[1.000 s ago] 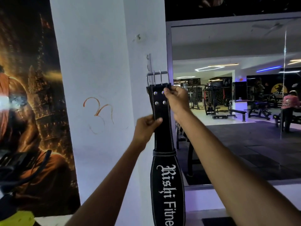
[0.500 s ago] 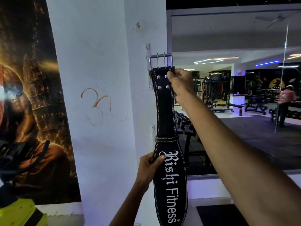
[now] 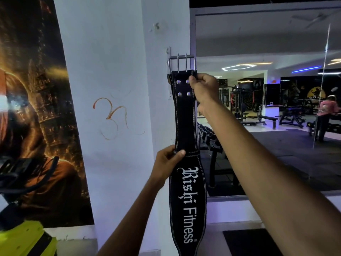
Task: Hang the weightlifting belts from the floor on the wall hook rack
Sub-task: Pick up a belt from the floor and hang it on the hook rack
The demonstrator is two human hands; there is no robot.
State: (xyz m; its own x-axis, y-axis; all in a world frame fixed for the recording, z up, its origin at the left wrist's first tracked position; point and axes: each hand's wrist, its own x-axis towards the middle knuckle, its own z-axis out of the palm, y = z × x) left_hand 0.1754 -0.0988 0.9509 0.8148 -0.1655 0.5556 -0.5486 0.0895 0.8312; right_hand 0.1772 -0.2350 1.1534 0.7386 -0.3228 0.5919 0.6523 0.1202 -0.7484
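Belt hangs upright against the white pillar, long axis vertical, its double-prong buckle uppermost and just beside the metal wall bracket. My right hand pinches the strap's top edge at the rivets, directly below the buckle, so it is the nearer one to the hook. My left hand grips the strap at the keeper loop, well below, steadying it. I judge the buckle frame must pass over the hook; I cannot see whether it has caught.
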